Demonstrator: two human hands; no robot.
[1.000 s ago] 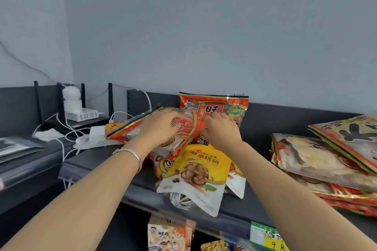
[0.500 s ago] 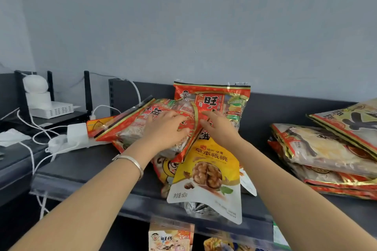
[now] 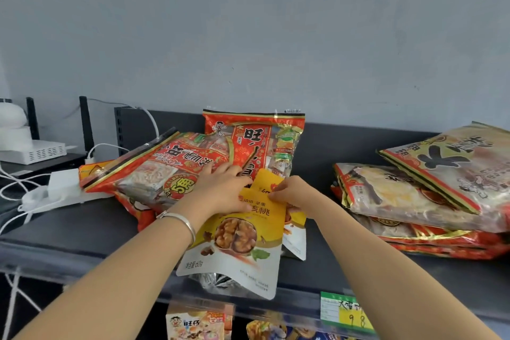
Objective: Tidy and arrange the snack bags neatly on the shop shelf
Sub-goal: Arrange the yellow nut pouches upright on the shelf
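Yellow is the colour at the centre of the work: a yellow pouch (image 3: 237,240) with walnuts printed on it lies on the dark shelf (image 3: 82,229). Its lower end hangs over the front edge, above the price tag (image 3: 345,312). We think this is why both hands are on it, because in this position it can slide off.

The right hand (image 3: 295,193) pinches the top edge of the pouch between thumb and curled fingers, probably to pull it back or lift it. The left hand (image 3: 220,190), with a bracelet (image 3: 182,221) on the wrist, rests on the upper left corner of the pouch. Its fingers look fairly straight and close together, and they reach to the lying red bag (image 3: 165,171). We judge that it holds the pile quiet while the other hand works. Whether its thumb grips something, we cannot tell.

A second pouch (image 3: 296,237) shows partly from under the first one. Behind them the standing red bag (image 3: 256,141) leans on the back panel, so its front can be read. The lying red bag is tilted over others and comes near the white power strip (image 3: 63,185) at the left. At the right, well apart, a stack of bags (image 3: 414,201) lies flat, with the top one crooked.

The middle group is not yet in order.
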